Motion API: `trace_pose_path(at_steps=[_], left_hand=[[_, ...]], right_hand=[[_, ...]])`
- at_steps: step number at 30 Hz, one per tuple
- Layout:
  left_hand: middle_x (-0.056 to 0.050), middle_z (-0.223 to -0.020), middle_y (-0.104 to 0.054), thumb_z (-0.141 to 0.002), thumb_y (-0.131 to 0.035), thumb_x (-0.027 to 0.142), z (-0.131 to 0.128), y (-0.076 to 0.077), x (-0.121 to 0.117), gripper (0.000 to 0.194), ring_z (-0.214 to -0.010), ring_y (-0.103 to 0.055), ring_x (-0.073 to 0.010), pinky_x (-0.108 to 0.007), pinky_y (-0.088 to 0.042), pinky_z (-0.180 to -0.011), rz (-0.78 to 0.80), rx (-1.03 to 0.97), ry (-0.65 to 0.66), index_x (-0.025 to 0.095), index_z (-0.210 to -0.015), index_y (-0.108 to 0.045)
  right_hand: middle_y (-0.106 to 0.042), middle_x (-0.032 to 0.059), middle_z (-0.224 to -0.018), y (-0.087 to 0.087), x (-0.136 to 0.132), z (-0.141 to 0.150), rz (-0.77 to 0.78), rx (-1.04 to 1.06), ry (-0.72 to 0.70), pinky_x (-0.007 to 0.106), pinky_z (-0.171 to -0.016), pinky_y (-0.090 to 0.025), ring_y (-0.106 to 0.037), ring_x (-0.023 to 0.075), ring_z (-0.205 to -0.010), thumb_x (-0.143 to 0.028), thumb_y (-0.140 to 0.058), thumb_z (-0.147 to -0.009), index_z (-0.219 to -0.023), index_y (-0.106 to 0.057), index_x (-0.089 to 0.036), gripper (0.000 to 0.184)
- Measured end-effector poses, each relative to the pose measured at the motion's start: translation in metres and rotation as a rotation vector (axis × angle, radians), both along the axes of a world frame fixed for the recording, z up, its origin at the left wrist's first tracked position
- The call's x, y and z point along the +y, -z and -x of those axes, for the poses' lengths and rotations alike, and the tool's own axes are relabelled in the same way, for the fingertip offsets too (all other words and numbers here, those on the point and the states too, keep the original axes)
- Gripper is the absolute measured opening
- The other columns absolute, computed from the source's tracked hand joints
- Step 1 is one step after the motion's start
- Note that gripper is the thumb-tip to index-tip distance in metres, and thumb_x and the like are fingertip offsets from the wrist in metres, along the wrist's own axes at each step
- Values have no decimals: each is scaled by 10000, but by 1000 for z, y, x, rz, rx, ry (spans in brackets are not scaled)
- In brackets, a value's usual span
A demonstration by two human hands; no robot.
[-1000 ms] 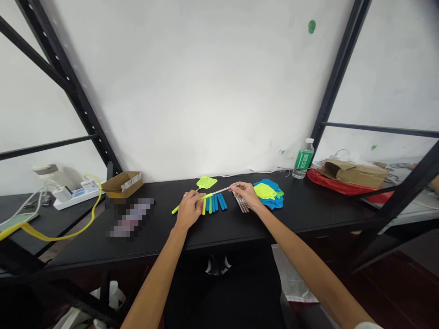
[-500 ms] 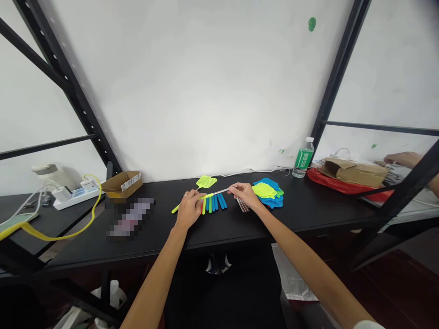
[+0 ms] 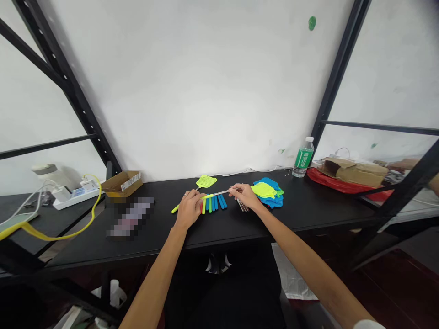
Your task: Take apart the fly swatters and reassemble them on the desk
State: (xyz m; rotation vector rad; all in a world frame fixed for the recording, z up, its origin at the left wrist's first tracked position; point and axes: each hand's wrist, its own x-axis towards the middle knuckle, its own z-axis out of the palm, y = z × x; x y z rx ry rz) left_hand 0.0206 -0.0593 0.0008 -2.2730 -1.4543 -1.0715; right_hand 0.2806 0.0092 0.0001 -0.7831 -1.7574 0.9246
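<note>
A yellow-green handle, meeting a slim silver rod end to end, is held crosswise at the far end of the handle row, whose visible pieces are blue, green, yellow and red. Right of that row lie metal rods, partly hidden, and farther right, overlapping blue and yellow-green mesh heads. Beyond the row lies a yellow-green swatter head.

Bottle: green label, large white characters, not clearly legible. Cardboard box: white sticker, print too small to read.
</note>
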Motion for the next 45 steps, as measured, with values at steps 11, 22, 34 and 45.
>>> trace_pose_path(at_steps=[11,22,34,45], left_hand=[[-69,-964,-594,-972,-367,210,0,1,1,317,-902,-547,-222,-373,-434,-847,26,-85,-15,218,-1107,-653],[-76,-984,-602,-995,-330,238,-4,2,2,318,-903,-549,-217,-367,-431,-849,51,-82,101,205,-1104,-626],[-64,-986,-626,-990,-392,334,-9,-1,-2,272,-891,-557,-225,-369,-431,-854,17,-20,18,223,-1060,-630],[-68,-955,-638,-995,-378,365,-6,1,1,325,-873,-572,-219,-379,-440,-853,33,-49,57,218,-1073,-657]], right_hand=[[-682,17,-734,-1,-10,1,-296,-304,110,266,-610,-408,-573,154,-617,-482,-525,-914,-831,-688,-218,321],[-644,14,-664,-3,-13,-1,-468,-511,129,268,-598,-287,-515,141,-606,-495,-466,-967,-763,-701,-211,421],[-689,24,-785,-4,-17,2,-436,-499,123,262,-639,-328,-563,153,-672,-482,-457,-975,-910,-694,-230,352],[-677,26,-808,-3,-14,2,-431,-465,124,264,-635,-342,-559,157,-705,-470,-588,-914,-882,-673,-218,268]])
